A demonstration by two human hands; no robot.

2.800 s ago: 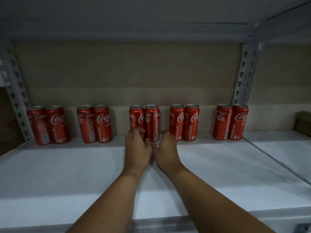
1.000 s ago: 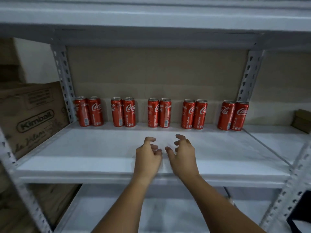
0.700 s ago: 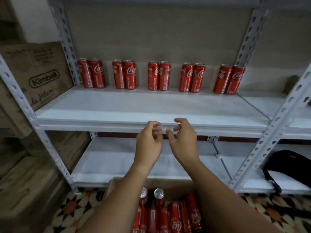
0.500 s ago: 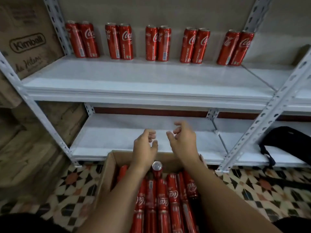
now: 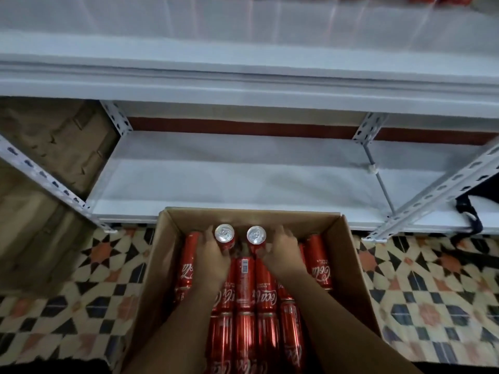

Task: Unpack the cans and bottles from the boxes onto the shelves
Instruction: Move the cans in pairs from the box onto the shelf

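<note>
Reaching into the box (image 5: 348,255), left hand (image 5: 213,255) and right hand (image 5: 280,252) curl fingers round two upright cans (image 5: 224,233); smooth, rigid, probably full and weighty, best gripped mid-body.

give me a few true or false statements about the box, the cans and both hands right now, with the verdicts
1. The cardboard box sits on the patterned tile floor. True.
2. Every can in the box lies flat. False: two upright cans stand at the far end, silver tops showing, while the lying cans fill the rest.
3. The left hand is at the left upright can, the right hand at the other one. True.
4. The lower shelf behind the box holds a row of cans. False: no cans show on it.
5. Both hands are raised above the box rim. False: they are down inside the box.
</note>
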